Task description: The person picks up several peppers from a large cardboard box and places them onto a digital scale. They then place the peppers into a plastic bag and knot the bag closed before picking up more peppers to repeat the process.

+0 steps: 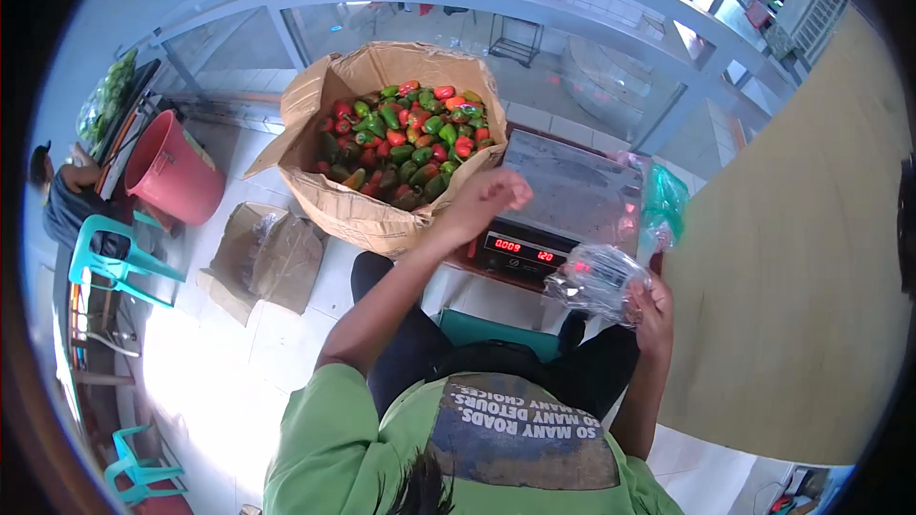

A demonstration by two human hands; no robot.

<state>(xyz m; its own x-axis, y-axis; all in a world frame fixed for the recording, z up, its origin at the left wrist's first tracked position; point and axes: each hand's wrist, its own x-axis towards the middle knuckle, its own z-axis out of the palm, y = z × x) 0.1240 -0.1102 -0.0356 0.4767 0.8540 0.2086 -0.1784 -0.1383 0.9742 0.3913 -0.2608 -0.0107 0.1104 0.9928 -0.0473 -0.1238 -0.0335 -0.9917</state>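
Note:
My left hand [487, 198] hovers between a large cardboard box [353, 219] and the scale, its fingers loosely bent and partly apart, with nothing visible in them. Red and green peppers [405, 138] fill the box, which stands ahead of me to the left. In my right hand [652, 310] is a crumpled clear plastic bag [599, 281], gripped at its right side near the scale's front corner. The digital scale [572, 186] has a bare flat metal platform and a lit red display [525, 250] facing me.
A green plastic bag [665, 200] lies right of the scale, beside a tall tan panel [792, 277]. Left on the floor are a small open carton [262, 262], a red bin [175, 169] and a turquoise chair [119, 257]. Another person [76, 195] sits far left. A metal railing [496, 0] runs behind.

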